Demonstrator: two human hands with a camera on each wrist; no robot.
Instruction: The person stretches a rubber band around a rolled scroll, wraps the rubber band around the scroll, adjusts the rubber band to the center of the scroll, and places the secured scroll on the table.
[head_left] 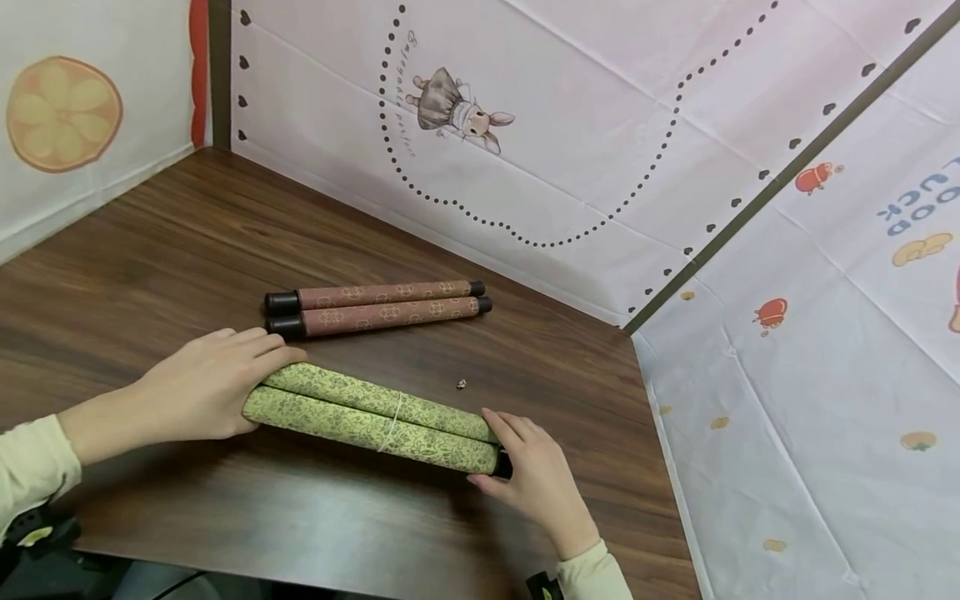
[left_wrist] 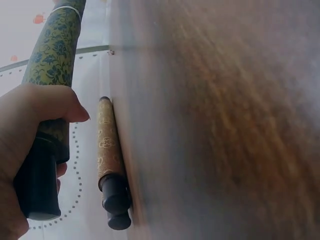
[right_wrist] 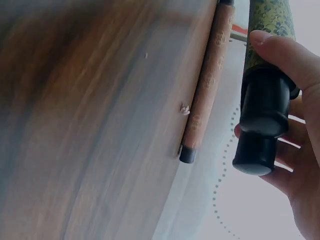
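Note:
Two green floral scrolls (head_left: 375,417) lie side by side, bound by a thin white band (head_left: 393,422) near their middle. My left hand (head_left: 213,383) grips their left end, and my right hand (head_left: 536,475) holds the right end between thumb and fingers. Black end knobs (right_wrist: 265,105) stick out past the patterned cover in the right wrist view. In the left wrist view the thumb wraps over the green scroll (left_wrist: 52,55) just above a black knob (left_wrist: 40,185). From both wrist views, the pair appears raised off the table.
Beyond the green pair, two reddish-brown scrolls (head_left: 390,312) with black ends lie together on the dark wooden table (head_left: 300,492). A tiny crumpled scrap (head_left: 461,384) sits between the pairs. Printed cloth walls (head_left: 555,150) stand behind and to the sides.

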